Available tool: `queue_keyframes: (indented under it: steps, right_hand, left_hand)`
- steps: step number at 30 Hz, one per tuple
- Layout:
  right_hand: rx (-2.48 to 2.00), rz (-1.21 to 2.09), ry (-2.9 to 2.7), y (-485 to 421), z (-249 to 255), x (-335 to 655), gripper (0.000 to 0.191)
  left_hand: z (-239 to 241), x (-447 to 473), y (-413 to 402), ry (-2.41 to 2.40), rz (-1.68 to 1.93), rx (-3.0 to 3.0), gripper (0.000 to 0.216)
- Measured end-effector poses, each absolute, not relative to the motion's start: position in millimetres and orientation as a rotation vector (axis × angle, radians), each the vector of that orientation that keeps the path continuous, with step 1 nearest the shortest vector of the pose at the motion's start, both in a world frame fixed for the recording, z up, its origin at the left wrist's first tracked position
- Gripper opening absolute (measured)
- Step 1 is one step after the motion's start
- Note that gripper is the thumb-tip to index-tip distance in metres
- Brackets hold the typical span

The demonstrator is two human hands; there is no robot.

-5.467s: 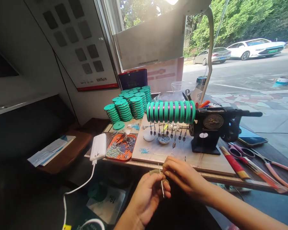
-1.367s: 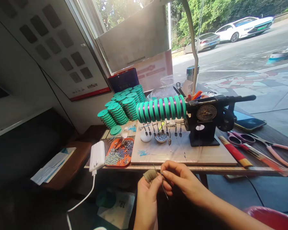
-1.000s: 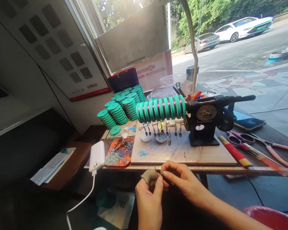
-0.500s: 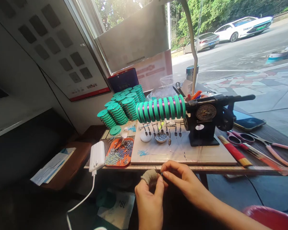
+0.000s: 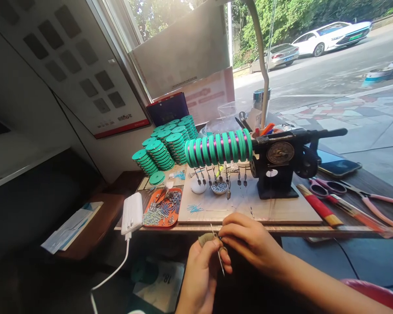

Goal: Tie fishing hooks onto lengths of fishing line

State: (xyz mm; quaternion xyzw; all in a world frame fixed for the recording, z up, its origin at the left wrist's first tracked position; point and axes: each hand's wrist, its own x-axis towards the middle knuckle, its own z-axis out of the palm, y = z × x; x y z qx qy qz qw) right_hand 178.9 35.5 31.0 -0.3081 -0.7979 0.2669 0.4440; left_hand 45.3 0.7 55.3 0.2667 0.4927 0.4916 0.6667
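My left hand (image 5: 201, 272) is closed below the table's front edge, its fingertip wrapped in tan cloth (image 5: 205, 239), pinching a thin metal needle (image 5: 217, 251) that slants up and left. My right hand (image 5: 250, 242) is closed in a pinch right beside the needle's upper part; what its fingertips hold is too small to see. Both hands meet just in front of the wooden board (image 5: 281, 211). On that board a black hand-crank winder (image 5: 283, 163) carries a row of green spools with purple thread (image 5: 219, 148), small weights hanging under them.
Stacks of green spools (image 5: 165, 146) stand at the back left. An orange tray (image 5: 163, 205) of small tubes and a white power bank (image 5: 132, 211) with cable lie at the left. Scissors (image 5: 327, 187), pink pliers (image 5: 373, 203), a red-handled tool (image 5: 317, 209) and a phone (image 5: 337, 168) lie at the right.
The needle now shows longer below my left fingers, tilted down to the right. My left hand has shifted slightly lower and both hands stay pinched together.
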Motion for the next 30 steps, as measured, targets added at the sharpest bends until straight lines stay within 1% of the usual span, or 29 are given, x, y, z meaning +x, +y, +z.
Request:
queue_keyframes:
  steps: [10,17,22,30]
  right_hand:
    - [-0.725,0.532,-2.094,41,34,179,0.025]
    - [-0.692,0.441,-2.124,44,33,181,0.026]
    - [-0.668,0.342,-2.172,44,34,181,0.028]
    - [-0.592,0.110,-2.374,49,39,182,0.032]
  left_hand:
    - [51,46,1,1.088,1.120,0.534,0.013]
    - [50,46,3,1.052,1.081,0.357,0.013]
    - [49,45,3,1.051,1.126,0.477,0.013]
    - [55,46,4,1.106,1.085,0.607,0.017]
